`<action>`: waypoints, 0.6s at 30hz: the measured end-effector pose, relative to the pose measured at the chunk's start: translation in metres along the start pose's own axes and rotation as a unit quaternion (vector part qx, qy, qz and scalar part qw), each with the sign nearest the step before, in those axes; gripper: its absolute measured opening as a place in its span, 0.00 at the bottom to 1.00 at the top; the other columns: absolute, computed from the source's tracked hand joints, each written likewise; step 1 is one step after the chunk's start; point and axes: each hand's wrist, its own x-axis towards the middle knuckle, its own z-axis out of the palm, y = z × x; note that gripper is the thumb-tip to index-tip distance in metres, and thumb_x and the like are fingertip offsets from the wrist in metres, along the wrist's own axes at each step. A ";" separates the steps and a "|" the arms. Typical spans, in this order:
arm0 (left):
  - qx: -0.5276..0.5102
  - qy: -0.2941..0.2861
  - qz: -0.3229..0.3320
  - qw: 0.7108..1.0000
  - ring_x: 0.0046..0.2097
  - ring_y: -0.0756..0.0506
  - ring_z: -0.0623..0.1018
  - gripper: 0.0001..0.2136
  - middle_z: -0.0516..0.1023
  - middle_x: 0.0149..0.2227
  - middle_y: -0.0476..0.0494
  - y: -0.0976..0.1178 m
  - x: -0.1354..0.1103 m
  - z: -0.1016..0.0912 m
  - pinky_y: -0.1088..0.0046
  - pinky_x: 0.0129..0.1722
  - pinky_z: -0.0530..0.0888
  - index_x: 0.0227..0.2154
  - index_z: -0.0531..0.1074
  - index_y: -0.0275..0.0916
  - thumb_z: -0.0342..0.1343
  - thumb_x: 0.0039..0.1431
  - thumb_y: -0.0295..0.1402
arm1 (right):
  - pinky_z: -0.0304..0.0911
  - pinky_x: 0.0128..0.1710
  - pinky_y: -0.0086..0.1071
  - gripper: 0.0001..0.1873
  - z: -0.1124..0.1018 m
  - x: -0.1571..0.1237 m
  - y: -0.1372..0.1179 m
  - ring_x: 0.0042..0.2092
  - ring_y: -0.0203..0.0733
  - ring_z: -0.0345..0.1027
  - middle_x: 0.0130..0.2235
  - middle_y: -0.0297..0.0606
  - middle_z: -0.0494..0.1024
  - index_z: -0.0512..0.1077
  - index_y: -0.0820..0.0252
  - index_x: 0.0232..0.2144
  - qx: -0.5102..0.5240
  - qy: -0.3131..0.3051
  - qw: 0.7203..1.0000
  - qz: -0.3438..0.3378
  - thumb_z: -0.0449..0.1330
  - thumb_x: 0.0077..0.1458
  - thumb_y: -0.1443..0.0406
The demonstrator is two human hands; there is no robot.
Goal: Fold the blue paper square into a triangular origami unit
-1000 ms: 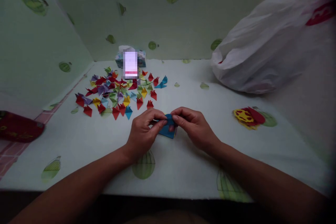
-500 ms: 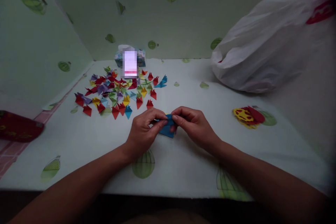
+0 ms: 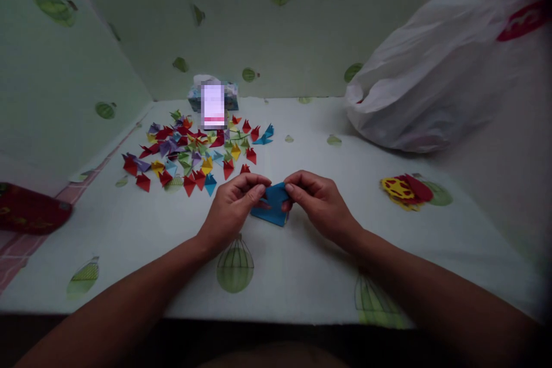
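Note:
Between my two hands is a piece of blue origami paper [image 3: 272, 213], held just above the table near its middle. My left hand [image 3: 235, 201] pinches its upper left side between thumb and forefinger. At the upper right corner my right hand [image 3: 317, 201] pinches the same paper, thumb on top. Some of the paper is covered by my fingers, and a thin pale edge shows at its lower right. Beyond my left hand lies a spread of small folded paper cranes [image 3: 198, 178] in red, yellow, blue, green and purple.
A lit phone [image 3: 214, 104], blurred out, leans on a tissue box [image 3: 233, 96] behind the cranes. A large white plastic bag [image 3: 414, 86] stands at the back right. Red and yellow cut-out pieces [image 3: 399, 188] lie right of my hands. A red packet [image 3: 32, 210] is at the left edge.
My left hand has slid a little left along the blue paper, and more of its flat face shows. My right hand keeps its pinch almost in place.

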 end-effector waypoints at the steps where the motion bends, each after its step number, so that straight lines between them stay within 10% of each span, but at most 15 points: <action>1: -0.001 0.001 0.000 1.000 0.36 0.50 0.78 0.09 0.79 0.37 0.45 0.000 0.000 0.000 0.75 0.36 0.81 0.38 0.79 0.37 0.65 0.59 0.37 | 0.70 0.31 0.31 0.11 0.000 0.000 0.000 0.27 0.35 0.73 0.24 0.33 0.77 0.73 0.61 0.33 0.001 0.000 1.000 -0.002 0.60 0.61 0.59; 18: -0.018 0.007 0.006 1.000 0.37 0.49 0.79 0.10 0.78 0.36 0.46 0.001 -0.001 0.002 0.76 0.34 0.82 0.40 0.78 0.36 0.65 0.59 0.36 | 0.69 0.31 0.30 0.10 -0.001 0.000 0.002 0.27 0.35 0.73 0.25 0.33 0.76 0.72 0.62 0.33 0.000 -0.005 1.000 -0.020 0.60 0.61 0.60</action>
